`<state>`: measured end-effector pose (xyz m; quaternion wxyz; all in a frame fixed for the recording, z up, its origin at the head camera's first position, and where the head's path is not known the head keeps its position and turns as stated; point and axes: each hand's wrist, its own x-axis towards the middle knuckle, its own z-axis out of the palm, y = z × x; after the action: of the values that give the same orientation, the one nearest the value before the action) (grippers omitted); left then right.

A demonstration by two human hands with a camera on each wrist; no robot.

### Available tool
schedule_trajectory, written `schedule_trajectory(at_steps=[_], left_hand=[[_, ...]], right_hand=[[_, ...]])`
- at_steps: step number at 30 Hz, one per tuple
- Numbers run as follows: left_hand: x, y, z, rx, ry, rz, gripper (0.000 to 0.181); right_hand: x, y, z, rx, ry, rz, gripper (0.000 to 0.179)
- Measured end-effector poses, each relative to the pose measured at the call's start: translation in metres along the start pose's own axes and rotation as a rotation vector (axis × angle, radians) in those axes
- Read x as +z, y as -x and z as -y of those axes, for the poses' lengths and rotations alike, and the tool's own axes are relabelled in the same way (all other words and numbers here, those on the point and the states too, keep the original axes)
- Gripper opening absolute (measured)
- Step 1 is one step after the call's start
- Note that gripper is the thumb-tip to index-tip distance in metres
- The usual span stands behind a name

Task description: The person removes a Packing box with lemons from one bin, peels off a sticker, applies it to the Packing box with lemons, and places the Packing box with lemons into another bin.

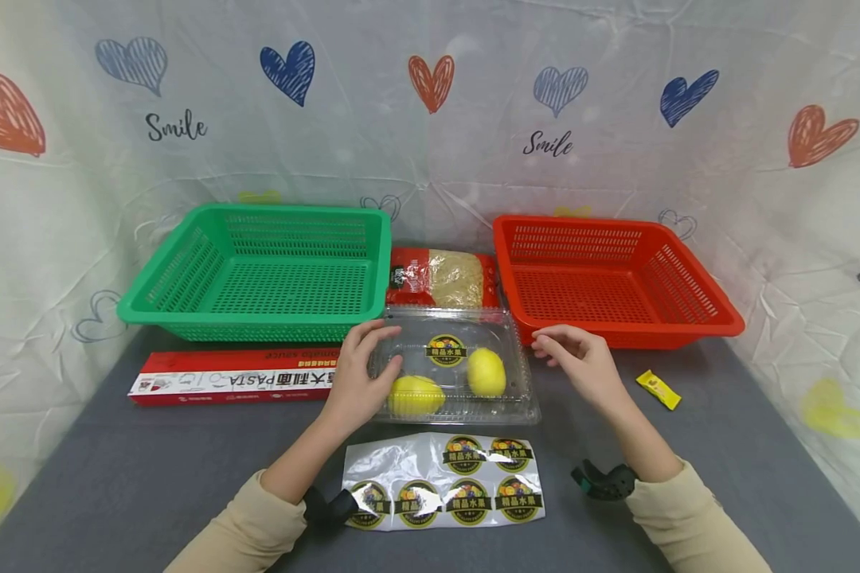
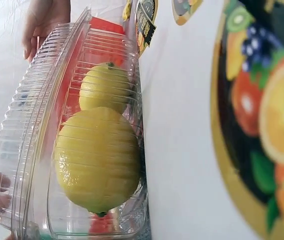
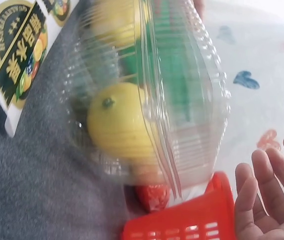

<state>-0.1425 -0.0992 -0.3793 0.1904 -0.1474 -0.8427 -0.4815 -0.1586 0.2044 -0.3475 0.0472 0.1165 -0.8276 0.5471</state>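
Observation:
A clear plastic clamshell box (image 1: 466,410) with its lid down lies in the middle of the table. Inside are two lemons, one at the front left (image 1: 416,395) and one at the right (image 1: 486,372). On the lid is a round black-and-gold fruit sticker (image 1: 446,350). My left hand (image 1: 361,374) rests at the box's left side, its fingers and thumb loosely spread over the lid edge. Just off the right edge hovers my right hand (image 1: 580,362), fingers loosely bent and holding nothing; the right wrist view shows its fingers (image 3: 269,185) apart from the box.
A sheet of matching stickers (image 1: 394,461) lies in front of the box. Behind it are a green basket (image 1: 258,330), a red basket (image 1: 623,334) and a red-and-clear food packet (image 1: 455,278). A pasta box (image 1: 236,378) lies left, a small yellow packet (image 1: 659,390) right.

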Motion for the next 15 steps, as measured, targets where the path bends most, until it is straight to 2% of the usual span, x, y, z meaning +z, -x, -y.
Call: schedule_trajectory(at_steps=[7,11,13,15], left_hand=[[0.001,0.004,0.002,-0.055,0.025,0.032,0.04],[0.002,0.006,0.003,-0.059,0.039,0.041,0.043],[0.002,0.007,0.003,-0.057,0.044,0.038,0.044],[0.003,0.008,0.003,-0.059,0.05,0.034,0.044]], right_hand=[[-0.01,0.002,-0.006,0.01,0.01,-0.022,0.033],[-0.017,0.004,-0.008,0.022,-0.021,-0.032,0.037],[-0.02,0.004,-0.013,0.024,-0.046,-0.038,0.039],[-0.024,0.002,-0.027,0.017,-0.08,-0.047,0.04]])
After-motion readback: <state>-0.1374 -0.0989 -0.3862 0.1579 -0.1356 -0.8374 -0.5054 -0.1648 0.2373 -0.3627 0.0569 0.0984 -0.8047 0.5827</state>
